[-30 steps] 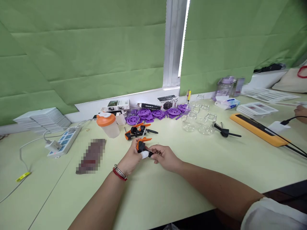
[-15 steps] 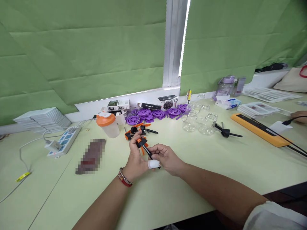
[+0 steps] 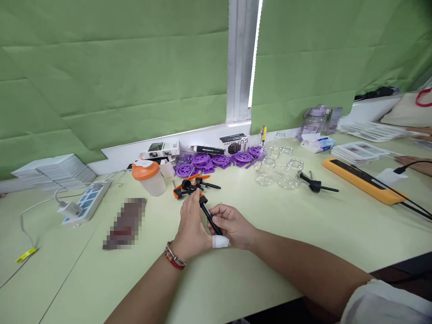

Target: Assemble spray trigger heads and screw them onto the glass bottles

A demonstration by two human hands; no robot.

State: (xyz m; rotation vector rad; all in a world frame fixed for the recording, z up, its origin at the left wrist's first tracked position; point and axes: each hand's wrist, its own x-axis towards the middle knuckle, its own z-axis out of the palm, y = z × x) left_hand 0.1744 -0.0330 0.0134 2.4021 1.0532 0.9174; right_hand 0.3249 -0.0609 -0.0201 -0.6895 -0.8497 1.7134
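Observation:
A black rod-shaped part with an orange and black head (image 3: pixel 209 217) slants between my two hands above the table. My left hand (image 3: pixel 193 225), with a white cover on its thumb, holds it around the head, and the thumb reaches the lower end. On the right side my right hand (image 3: pixel 232 223) pinches the shaft between thumb and fingers. Just beyond my hands lie several similar black parts with orange pieces (image 3: pixel 189 185). Another black part (image 3: pixel 315 185) rests further right.
Purple wheel-shaped parts (image 3: pixel 221 161) and small boxes (image 3: pixel 164 147) line the wall. Clear glass jars (image 3: pixel 265 173), an orange-lidded cup (image 3: pixel 149 177), a white power strip (image 3: pixel 88 202) and an orange power strip (image 3: pixel 361 180) stand around. Another person's hand (image 3: pixel 415 164) is at the right edge.
My left hand has turned, its fingers now covering more of the part's head. The shaft has tilted a little steeper. A second hand of the other person has appeared at the right edge.

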